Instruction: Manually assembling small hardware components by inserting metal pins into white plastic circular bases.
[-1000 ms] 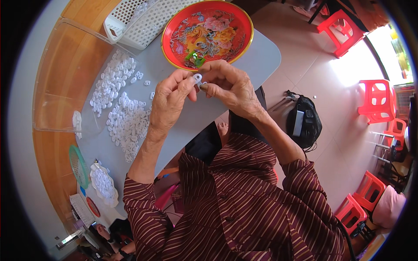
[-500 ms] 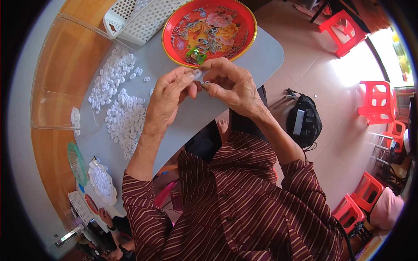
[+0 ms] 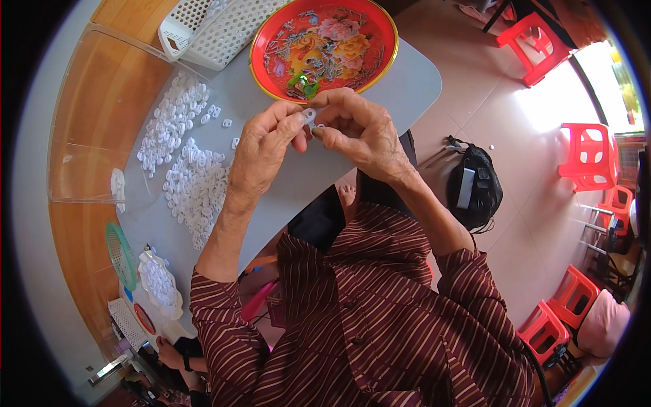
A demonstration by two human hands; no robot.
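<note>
My left hand (image 3: 261,146) pinches a small white oval plastic piece (image 3: 309,114) with a hole in it, between thumb and forefinger. Close beside it, my right hand (image 3: 366,136) has its thumb and fingers closed on something small and pale, mostly hidden by the fingertips. Both hands meet over the grey table, just in front of a round red flowered tray (image 3: 258,61). Small metal pins (image 3: 369,64) lie scattered in the tray, along with a bright green object (image 3: 305,84). Two heaps of similar white pieces (image 3: 178,112) spread to the left of my left hand.
White perforated baskets (image 3: 234,34) and a clear plastic bin (image 3: 102,115) stand along the wall. Further left are a green sieve (image 3: 121,254) and a dish of white pieces (image 3: 159,285). Another person's hand (image 3: 169,354) shows at lower left. Red stools (image 3: 586,159) and a black bag (image 3: 475,186) are on the right.
The white piece in my left hand has tilted, so its hole now shows more clearly. Both hands stay nearly in place. At lower left, the other person's hand has shifted slightly.
</note>
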